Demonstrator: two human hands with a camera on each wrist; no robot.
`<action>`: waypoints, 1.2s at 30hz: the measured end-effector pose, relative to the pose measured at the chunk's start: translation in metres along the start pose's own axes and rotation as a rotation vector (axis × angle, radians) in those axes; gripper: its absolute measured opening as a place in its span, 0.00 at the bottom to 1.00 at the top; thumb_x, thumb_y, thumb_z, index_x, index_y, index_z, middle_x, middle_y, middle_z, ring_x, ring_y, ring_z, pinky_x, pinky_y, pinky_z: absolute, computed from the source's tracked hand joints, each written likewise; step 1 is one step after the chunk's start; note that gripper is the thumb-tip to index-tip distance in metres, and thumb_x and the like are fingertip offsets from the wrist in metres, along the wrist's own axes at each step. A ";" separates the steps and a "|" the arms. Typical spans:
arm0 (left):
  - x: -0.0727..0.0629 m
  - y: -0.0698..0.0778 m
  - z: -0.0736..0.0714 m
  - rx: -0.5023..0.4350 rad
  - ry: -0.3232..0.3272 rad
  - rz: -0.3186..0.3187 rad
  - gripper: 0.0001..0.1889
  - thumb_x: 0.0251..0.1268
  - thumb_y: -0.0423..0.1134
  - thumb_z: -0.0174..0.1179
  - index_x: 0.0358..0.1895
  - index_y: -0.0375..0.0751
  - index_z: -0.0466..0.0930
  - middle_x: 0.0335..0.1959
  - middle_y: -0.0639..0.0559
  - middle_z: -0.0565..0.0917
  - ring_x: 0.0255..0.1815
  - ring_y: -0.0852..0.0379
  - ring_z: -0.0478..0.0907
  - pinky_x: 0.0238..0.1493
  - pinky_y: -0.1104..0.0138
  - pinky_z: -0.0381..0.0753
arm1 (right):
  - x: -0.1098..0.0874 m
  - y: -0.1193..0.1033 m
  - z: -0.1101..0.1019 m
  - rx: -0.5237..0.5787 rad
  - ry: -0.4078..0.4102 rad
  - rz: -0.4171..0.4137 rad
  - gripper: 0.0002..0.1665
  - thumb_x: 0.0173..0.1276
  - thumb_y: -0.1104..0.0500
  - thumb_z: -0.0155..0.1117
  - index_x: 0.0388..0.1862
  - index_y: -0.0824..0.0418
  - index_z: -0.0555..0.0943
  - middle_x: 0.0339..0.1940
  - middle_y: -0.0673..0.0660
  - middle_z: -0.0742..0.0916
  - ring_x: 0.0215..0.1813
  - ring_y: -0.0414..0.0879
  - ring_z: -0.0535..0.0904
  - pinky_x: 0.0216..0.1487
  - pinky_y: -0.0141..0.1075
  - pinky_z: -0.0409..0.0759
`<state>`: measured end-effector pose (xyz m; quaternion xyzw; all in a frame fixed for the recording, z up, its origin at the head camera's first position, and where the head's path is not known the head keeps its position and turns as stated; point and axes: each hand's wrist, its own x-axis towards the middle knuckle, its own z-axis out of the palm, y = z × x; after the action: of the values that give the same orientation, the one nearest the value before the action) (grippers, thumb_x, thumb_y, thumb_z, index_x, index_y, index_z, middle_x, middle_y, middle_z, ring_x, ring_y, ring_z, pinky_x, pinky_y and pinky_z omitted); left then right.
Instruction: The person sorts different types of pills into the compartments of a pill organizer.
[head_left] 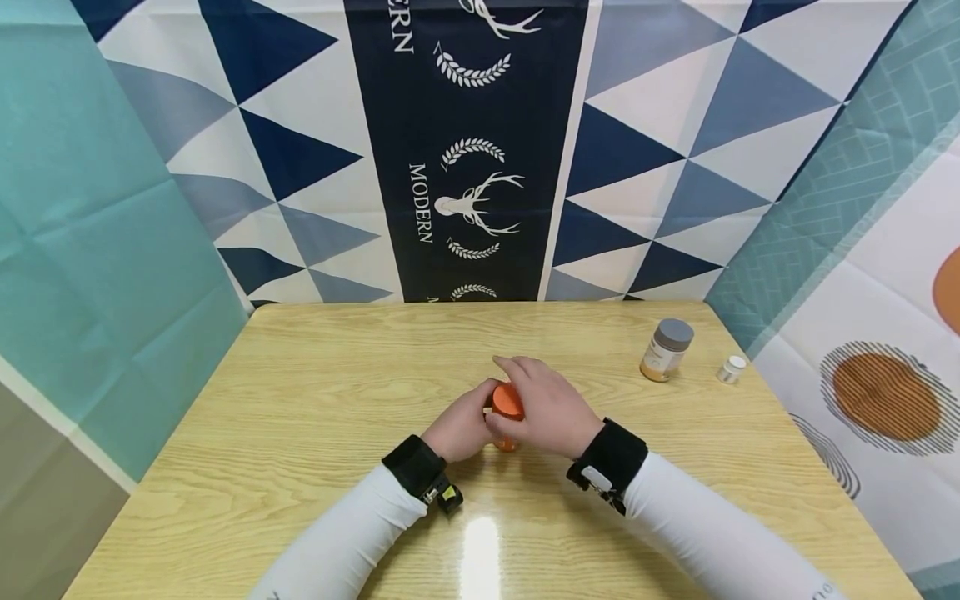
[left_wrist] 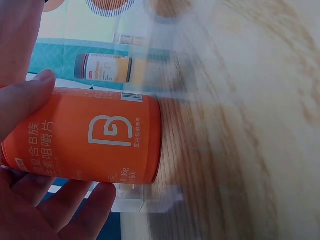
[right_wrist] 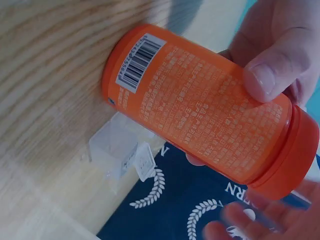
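An orange bottle (left_wrist: 95, 137) with a white B logo and an orange cap (head_left: 508, 402) stands upright, its base right at the wooden tabletop. My left hand (head_left: 459, 423) grips its upper body, with the thumb (right_wrist: 270, 77) on one side and fingers on the other. Around the cap hovers my right hand (head_left: 555, 408), thumb on the near side and fingers stretched past the far side. Its fingers look blurred and spread beside the cap in the right wrist view. A clear plastic box (right_wrist: 114, 145) sits behind the bottle, mostly hidden in the head view.
Toward the table's back right stands a grey-lidded jar (head_left: 664, 352). Right of it is a small white bottle (head_left: 731, 369) near the table edge. Patterned cloth hangs (head_left: 300, 167) behind the wooden table (head_left: 300, 400) and along both sides.
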<state>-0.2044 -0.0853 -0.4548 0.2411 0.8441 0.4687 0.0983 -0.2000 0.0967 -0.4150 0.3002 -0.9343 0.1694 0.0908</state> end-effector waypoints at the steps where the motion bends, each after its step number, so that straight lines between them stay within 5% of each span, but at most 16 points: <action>1: 0.000 0.000 0.000 0.010 0.000 0.000 0.24 0.65 0.40 0.67 0.62 0.50 0.71 0.53 0.58 0.80 0.52 0.60 0.77 0.52 0.65 0.77 | 0.000 -0.001 0.000 -0.010 0.008 0.027 0.46 0.62 0.31 0.63 0.69 0.59 0.71 0.55 0.57 0.81 0.51 0.49 0.77 0.51 0.44 0.78; 4: 0.000 0.001 0.000 -0.005 -0.004 -0.007 0.23 0.64 0.39 0.68 0.60 0.49 0.72 0.51 0.58 0.80 0.48 0.61 0.77 0.51 0.64 0.77 | 0.001 -0.004 -0.001 -0.036 0.016 0.088 0.39 0.62 0.29 0.63 0.53 0.61 0.78 0.37 0.52 0.81 0.35 0.45 0.74 0.35 0.38 0.75; 7: -0.001 0.003 0.000 -0.020 -0.007 -0.020 0.24 0.63 0.38 0.68 0.61 0.50 0.71 0.53 0.58 0.80 0.50 0.61 0.77 0.52 0.65 0.77 | 0.001 -0.004 -0.002 -0.035 0.015 0.076 0.28 0.62 0.36 0.66 0.44 0.58 0.78 0.31 0.48 0.78 0.30 0.42 0.70 0.31 0.35 0.71; 12: -0.001 0.004 -0.001 -0.026 -0.008 -0.005 0.30 0.65 0.41 0.67 0.69 0.53 0.67 0.59 0.57 0.77 0.57 0.59 0.76 0.53 0.66 0.78 | 0.000 -0.002 -0.007 0.034 -0.014 -0.047 0.27 0.54 0.53 0.67 0.55 0.57 0.77 0.45 0.50 0.80 0.42 0.43 0.74 0.46 0.39 0.75; 16: -0.001 0.004 -0.001 -0.026 -0.010 -0.004 0.27 0.65 0.41 0.67 0.66 0.52 0.68 0.58 0.57 0.78 0.56 0.59 0.77 0.52 0.66 0.78 | 0.000 -0.001 -0.007 0.062 -0.005 -0.052 0.33 0.59 0.50 0.66 0.62 0.59 0.74 0.58 0.55 0.79 0.56 0.48 0.75 0.57 0.46 0.74; 20: 0.000 0.004 -0.002 0.002 -0.001 -0.017 0.22 0.64 0.40 0.67 0.60 0.51 0.71 0.53 0.59 0.79 0.51 0.61 0.77 0.52 0.64 0.77 | 0.001 -0.003 -0.006 0.050 0.032 0.056 0.31 0.62 0.35 0.67 0.49 0.59 0.77 0.40 0.53 0.82 0.38 0.46 0.76 0.39 0.39 0.76; 23: 0.000 0.005 -0.003 0.008 -0.003 -0.020 0.22 0.64 0.40 0.67 0.59 0.51 0.72 0.51 0.59 0.80 0.49 0.61 0.77 0.52 0.64 0.77 | 0.001 -0.004 -0.006 0.065 0.033 0.098 0.27 0.61 0.35 0.68 0.38 0.56 0.75 0.27 0.48 0.77 0.27 0.43 0.70 0.29 0.36 0.70; 27: 0.000 0.006 -0.002 0.013 -0.007 -0.011 0.23 0.65 0.41 0.67 0.61 0.51 0.71 0.53 0.58 0.79 0.51 0.61 0.77 0.52 0.65 0.77 | -0.002 0.001 -0.004 0.062 0.043 0.021 0.20 0.57 0.48 0.68 0.44 0.56 0.76 0.35 0.48 0.79 0.34 0.42 0.72 0.36 0.36 0.73; 30: 0.000 0.006 -0.001 0.000 -0.008 0.004 0.26 0.65 0.42 0.67 0.63 0.51 0.70 0.56 0.57 0.78 0.56 0.59 0.77 0.53 0.65 0.78 | -0.005 0.005 -0.004 0.062 0.050 -0.062 0.27 0.53 0.55 0.65 0.54 0.58 0.76 0.49 0.52 0.80 0.48 0.45 0.75 0.51 0.41 0.75; 33: 0.000 0.005 -0.001 -0.002 -0.008 0.001 0.26 0.64 0.41 0.68 0.63 0.50 0.70 0.57 0.57 0.78 0.57 0.59 0.77 0.54 0.64 0.77 | -0.006 0.005 -0.004 0.086 0.045 -0.046 0.30 0.59 0.49 0.65 0.59 0.60 0.75 0.54 0.55 0.80 0.51 0.47 0.75 0.53 0.44 0.74; 36: 0.000 0.005 -0.001 0.010 -0.007 -0.011 0.24 0.64 0.41 0.68 0.61 0.50 0.71 0.56 0.57 0.79 0.55 0.60 0.77 0.55 0.63 0.77 | -0.004 0.004 -0.001 0.094 0.033 0.053 0.32 0.61 0.37 0.67 0.52 0.58 0.77 0.42 0.51 0.81 0.40 0.45 0.76 0.41 0.39 0.76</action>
<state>-0.2035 -0.0839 -0.4501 0.2385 0.8473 0.4632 0.1028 -0.1987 0.1022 -0.4157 0.2763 -0.9314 0.2203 0.0874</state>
